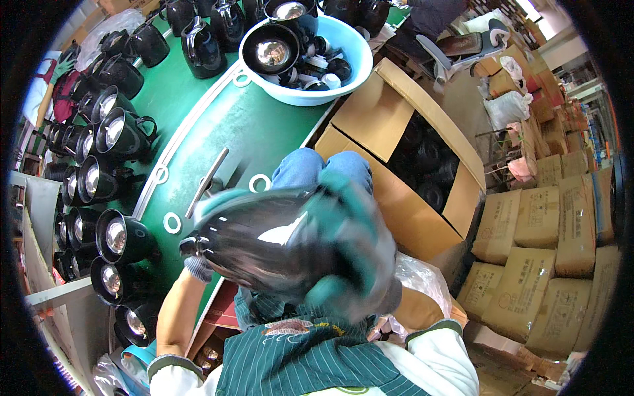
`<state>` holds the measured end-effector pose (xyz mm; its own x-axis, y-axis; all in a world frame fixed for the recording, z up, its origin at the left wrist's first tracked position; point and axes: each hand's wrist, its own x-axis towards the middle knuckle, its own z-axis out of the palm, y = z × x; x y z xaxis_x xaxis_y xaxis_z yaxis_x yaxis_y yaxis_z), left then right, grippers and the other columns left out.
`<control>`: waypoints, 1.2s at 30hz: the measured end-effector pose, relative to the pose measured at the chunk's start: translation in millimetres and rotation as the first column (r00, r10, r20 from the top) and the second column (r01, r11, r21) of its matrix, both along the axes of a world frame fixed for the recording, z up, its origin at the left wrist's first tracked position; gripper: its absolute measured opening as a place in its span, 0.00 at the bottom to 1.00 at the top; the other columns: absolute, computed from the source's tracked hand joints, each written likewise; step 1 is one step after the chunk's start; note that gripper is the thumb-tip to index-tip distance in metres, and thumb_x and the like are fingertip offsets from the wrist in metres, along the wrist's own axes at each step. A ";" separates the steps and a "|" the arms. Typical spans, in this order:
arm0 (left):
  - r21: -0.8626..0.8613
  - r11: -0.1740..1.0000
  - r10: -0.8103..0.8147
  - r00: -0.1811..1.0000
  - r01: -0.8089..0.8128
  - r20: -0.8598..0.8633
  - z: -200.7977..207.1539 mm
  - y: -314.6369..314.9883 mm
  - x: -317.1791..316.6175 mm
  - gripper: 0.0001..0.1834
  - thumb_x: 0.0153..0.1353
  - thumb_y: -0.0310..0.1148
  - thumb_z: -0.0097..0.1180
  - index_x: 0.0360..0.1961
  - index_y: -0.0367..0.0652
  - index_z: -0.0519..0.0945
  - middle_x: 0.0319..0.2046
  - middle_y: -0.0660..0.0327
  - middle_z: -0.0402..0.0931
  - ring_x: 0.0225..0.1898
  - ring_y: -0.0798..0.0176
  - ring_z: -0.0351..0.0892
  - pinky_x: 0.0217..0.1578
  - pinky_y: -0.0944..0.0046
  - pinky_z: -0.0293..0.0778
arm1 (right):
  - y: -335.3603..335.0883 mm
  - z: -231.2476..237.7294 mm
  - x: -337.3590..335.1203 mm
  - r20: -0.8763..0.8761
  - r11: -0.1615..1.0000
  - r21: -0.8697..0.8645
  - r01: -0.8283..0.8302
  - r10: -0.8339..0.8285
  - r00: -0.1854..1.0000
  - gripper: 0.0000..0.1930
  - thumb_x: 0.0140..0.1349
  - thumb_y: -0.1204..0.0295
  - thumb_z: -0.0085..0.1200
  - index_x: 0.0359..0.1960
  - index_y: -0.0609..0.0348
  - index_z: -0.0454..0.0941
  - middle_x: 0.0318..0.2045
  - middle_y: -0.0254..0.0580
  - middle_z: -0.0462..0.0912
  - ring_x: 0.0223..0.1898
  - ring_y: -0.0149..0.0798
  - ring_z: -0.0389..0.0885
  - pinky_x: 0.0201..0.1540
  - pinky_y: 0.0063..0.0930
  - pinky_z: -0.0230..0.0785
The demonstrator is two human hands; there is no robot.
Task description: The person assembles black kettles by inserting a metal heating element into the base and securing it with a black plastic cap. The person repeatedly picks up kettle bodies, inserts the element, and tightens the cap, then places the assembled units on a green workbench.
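A glossy black jug [257, 241] lies on its side above my lap, held between my two gloved hands. My left hand [221, 200] curls around the spout-like end at the left; the jug hides most of its fingers. Over the wider right end, my right hand [356, 244] is wrapped, its green glove smeared by motion. Whatever part lies under that hand cannot be made out. Just beyond the jug, a thin metal bar [207, 183] stands up slantwise from the green table [211, 132].
White rings [172, 222] lie on the table. Several black jugs [115, 235] with silvery insides line its left side. A light-blue basin [360, 72] holds black and white parts and a jug. An opened carton [389, 191] of black items stands right; stacked cartons [535, 218] stand beyond.
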<state>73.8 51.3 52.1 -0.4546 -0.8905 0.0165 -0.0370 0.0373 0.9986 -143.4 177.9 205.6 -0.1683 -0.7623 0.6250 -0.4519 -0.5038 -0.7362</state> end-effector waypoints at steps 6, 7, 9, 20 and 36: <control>-0.005 0.999 0.032 0.999 -0.032 -0.002 10.7 39.2 -25.7 0.17 0.58 0.30 0.67 0.50 0.40 0.87 0.45 0.54 0.88 0.46 0.56 0.88 0.52 0.59 0.83 | -9.5 6.9 -24.5 -0.358 0.944 0.253 -0.210 0.293 0.886 0.32 0.51 0.50 0.72 0.56 0.52 0.83 0.63 0.62 0.75 0.63 0.63 0.77 0.66 0.57 0.67; -0.070 0.997 0.029 1.000 -0.029 0.006 19.8 32.0 -25.5 0.17 0.57 0.30 0.67 0.50 0.41 0.87 0.45 0.54 0.88 0.46 0.55 0.88 0.52 0.58 0.83 | -11.7 -9.3 -33.0 -0.242 0.965 0.169 -0.201 0.238 0.941 0.32 0.54 0.51 0.70 0.58 0.55 0.82 0.63 0.60 0.75 0.63 0.60 0.77 0.66 0.53 0.67; -0.282 0.959 0.018 0.999 -0.007 0.035 41.5 5.4 -17.8 0.17 0.57 0.30 0.68 0.49 0.42 0.88 0.46 0.54 0.88 0.47 0.54 0.88 0.52 0.58 0.83 | -6.8 -52.3 -40.8 0.126 0.956 0.270 -0.118 0.086 0.988 0.32 0.62 0.53 0.66 0.63 0.61 0.77 0.63 0.58 0.75 0.63 0.54 0.77 0.66 0.45 0.68; 0.153 0.988 -0.029 0.995 0.014 0.098 36.7 -31.2 15.4 0.15 0.66 0.29 0.62 0.51 0.35 0.84 0.44 0.57 0.87 0.44 0.63 0.86 0.51 0.62 0.82 | 25.7 -105.7 -55.7 -0.196 0.950 0.303 -0.070 0.134 0.971 0.52 0.68 0.38 0.51 0.81 0.56 0.42 0.78 0.64 0.49 0.77 0.58 0.55 0.77 0.51 0.49; 0.101 0.988 -0.120 0.992 0.116 0.035 49.8 -12.7 7.0 0.17 0.62 0.26 0.65 0.52 0.35 0.85 0.44 0.59 0.86 0.44 0.62 0.86 0.52 0.61 0.82 | 16.4 -95.0 -57.2 -0.358 0.937 0.273 -0.216 0.307 0.882 0.65 0.51 0.28 0.61 0.78 0.65 0.50 0.79 0.67 0.45 0.79 0.65 0.47 0.78 0.53 0.44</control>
<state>80.8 38.6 101.9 -0.5547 -0.8272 -0.0895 -0.0790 -0.0548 0.9954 -200.6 194.2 110.6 0.2785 -0.8683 0.4105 -0.5981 -0.4912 -0.6332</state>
